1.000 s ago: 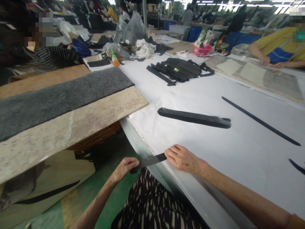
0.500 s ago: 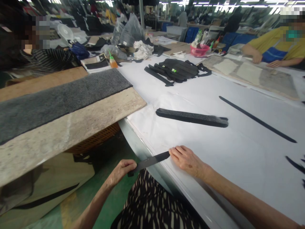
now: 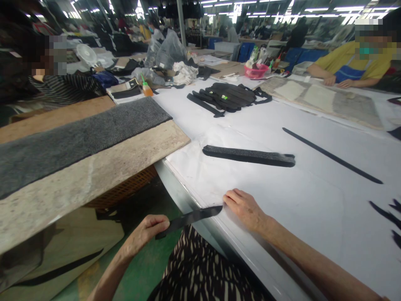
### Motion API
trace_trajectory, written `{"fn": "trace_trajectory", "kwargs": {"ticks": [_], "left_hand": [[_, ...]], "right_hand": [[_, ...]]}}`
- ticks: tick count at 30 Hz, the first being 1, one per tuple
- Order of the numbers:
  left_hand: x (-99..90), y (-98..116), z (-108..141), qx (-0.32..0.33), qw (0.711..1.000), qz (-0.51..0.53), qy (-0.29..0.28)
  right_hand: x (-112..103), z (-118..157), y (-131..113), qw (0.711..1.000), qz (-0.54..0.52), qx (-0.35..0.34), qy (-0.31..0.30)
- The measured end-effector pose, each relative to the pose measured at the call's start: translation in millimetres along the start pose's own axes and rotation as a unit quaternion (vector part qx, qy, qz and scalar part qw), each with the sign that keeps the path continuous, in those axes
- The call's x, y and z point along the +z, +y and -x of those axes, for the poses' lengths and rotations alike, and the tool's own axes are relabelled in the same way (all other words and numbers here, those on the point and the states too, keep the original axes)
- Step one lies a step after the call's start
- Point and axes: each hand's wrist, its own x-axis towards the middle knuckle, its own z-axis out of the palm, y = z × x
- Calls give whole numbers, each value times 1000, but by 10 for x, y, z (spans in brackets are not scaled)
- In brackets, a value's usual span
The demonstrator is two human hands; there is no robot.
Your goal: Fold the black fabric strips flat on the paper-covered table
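Black strip (image 3: 196, 215) slid leftward — left hand (image 3: 152, 228) pinches it, curled right hand (image 3: 246, 211) beside tip (image 3: 219, 207).

Left hand (image 3: 148, 230) pinches black strip (image 3: 194, 216); right hand (image 3: 246, 210) rests on white table (image 3: 313, 200), just beside strip's tip. Strip bundle (image 3: 249, 156) lies beyond; grey fabric (image 3: 94, 133) on board (image 3: 131, 154) at left.

On the broad white table (image 3: 313, 213) before us, we have the long dark-grey stack of fabric strips (image 3: 249, 156) behind our right hand (image 3: 246, 210), the thin straight black strip (image 3: 332, 155) to the stack's right, and the flat black heap of fabric pieces (image 3: 239, 98) farther back. To our left, the grey oblong woven cloth (image 3: 94, 127) lies on the beige speckled flat board (image 3: 134, 152). Between our left hand (image 3: 147, 230) and right hand is the short flat black band (image 3: 194, 217).
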Motion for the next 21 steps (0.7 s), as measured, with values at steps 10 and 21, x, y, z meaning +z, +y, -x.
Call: {"fn": "trace_trajectory", "kwargs": {"ticks": [10, 21], "left_hand": [[144, 658, -108, 113, 986, -100, -64], [188, 749, -376, 105, 987, -42, -115]], "right_hand": [[-328, -743, -366, 944, -297, 63, -130], [-446, -702, -74, 857, -366, 215, -291]]}}
